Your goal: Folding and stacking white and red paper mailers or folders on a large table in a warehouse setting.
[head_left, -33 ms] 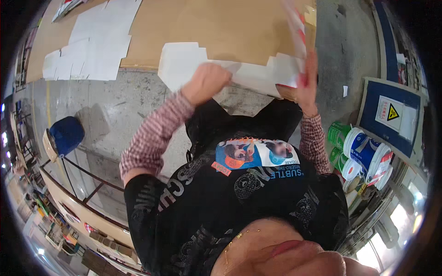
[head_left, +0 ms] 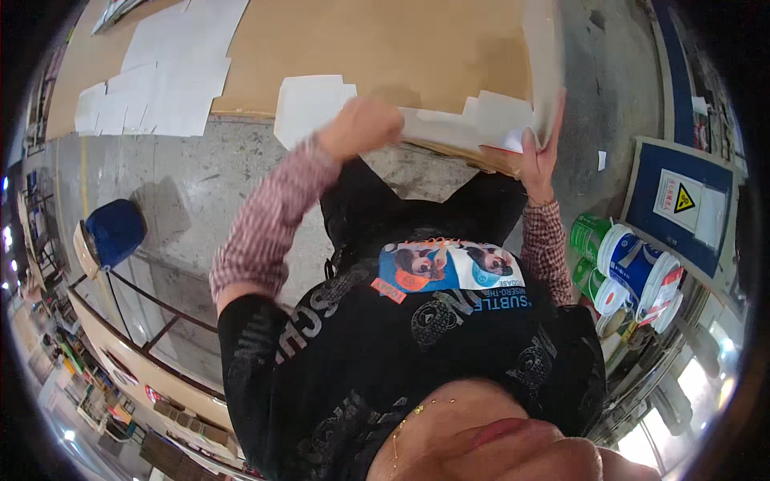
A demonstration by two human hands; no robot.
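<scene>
My left hand [head_left: 365,128] is closed in a fist over the near edge of a white card sheet [head_left: 309,104], at the left end of its front strip; what it may hold is hidden. Near the right front corner, my right hand [head_left: 539,160] is open, with the index finger stretched upward and the thumb apart. It touches the lower end of a long white strip [head_left: 547,56] along the right side. A small piece with a red edge shows by the thumb. Brown cardboard [head_left: 385,48] covers the middle of the work surface.
More white sheets [head_left: 180,72] lie overlapping at the left. A blue stool [head_left: 116,232] stands on the floor at left. Stacked buckets [head_left: 638,260] and a blue board with a warning sign [head_left: 682,200] are at right. A paper scrap [head_left: 602,160] lies on the floor.
The white-and-red strip at the right has swung outward and now shows a plain white side along the edge. My right thumb and index finger have spread; my left hand has shifted slightly.
</scene>
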